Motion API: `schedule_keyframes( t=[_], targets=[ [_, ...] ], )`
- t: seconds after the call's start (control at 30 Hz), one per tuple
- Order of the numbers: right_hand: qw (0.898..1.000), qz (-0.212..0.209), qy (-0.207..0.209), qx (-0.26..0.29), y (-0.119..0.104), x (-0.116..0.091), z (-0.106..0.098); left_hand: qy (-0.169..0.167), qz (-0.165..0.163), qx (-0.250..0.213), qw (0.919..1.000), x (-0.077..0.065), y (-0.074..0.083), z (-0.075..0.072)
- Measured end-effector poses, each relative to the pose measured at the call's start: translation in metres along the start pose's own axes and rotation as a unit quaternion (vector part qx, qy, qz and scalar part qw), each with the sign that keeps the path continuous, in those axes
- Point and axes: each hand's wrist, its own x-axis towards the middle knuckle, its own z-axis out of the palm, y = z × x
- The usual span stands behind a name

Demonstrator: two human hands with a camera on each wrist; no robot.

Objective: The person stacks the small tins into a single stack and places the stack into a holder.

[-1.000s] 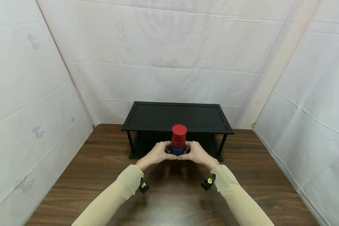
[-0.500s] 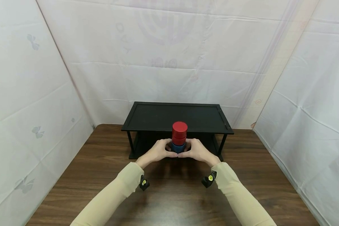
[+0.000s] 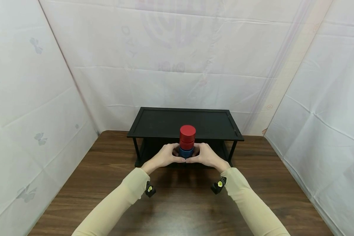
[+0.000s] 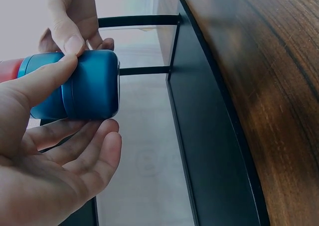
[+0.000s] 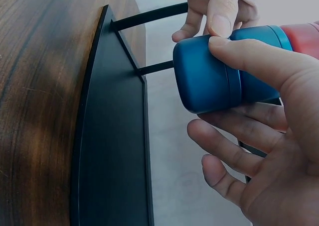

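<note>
A blue cylindrical canister (image 3: 186,153) with a rounded base is held upright between both hands, with a red canister (image 3: 187,134) stacked on top of it. My left hand (image 3: 164,156) grips the blue one from the left, and my right hand (image 3: 207,156) does so from the right. Both thumbs lie across its near side with their tips meeting, while fingers curve behind it. In the left wrist view, the base of the blue canister (image 4: 97,86) hangs apart from the black lower panel (image 4: 204,106). The red canister is mostly cut off in both wrist views.
A black two-tier rack (image 3: 186,119) stands at the back of the brown wooden table (image 3: 106,186), right behind the hands. Thin posts (image 3: 232,150) join its tiers. White sheeting (image 3: 171,78) surrounds the table at the back and sides.
Both hands and the stacked canisters have shifted slightly up in the head view, toward the rack's upper tier. The grip looks the same, and the rack stays put.
</note>
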Motion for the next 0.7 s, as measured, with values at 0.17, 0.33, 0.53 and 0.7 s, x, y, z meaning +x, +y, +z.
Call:
schedule_keyframes(
  t=[0.17, 0.33, 0.53, 0.7],
  targets=[
    [1.0, 0.006, -0.001, 0.001, -0.003, 0.002, -0.003, -0.001, 0.007, -0.003, 1.0, 0.001, 0.001, -0.004],
    [1.0, 0.002, -0.001, 0.001, -0.004, 0.005, -0.007, -0.003, 0.013, -0.007, 0.9999, 0.002, 0.002, -0.008],
    [1.0, -0.003, 0.001, 0.003, -0.005, 0.007, -0.01, -0.002, 0.014, -0.001, 0.9999, 0.004, 0.004, -0.01],
    [1.0, -0.006, 0.002, 0.002, -0.005, 0.007, -0.01, 0.0, 0.011, 0.005, 0.9999, 0.004, 0.005, -0.011]
  ],
)
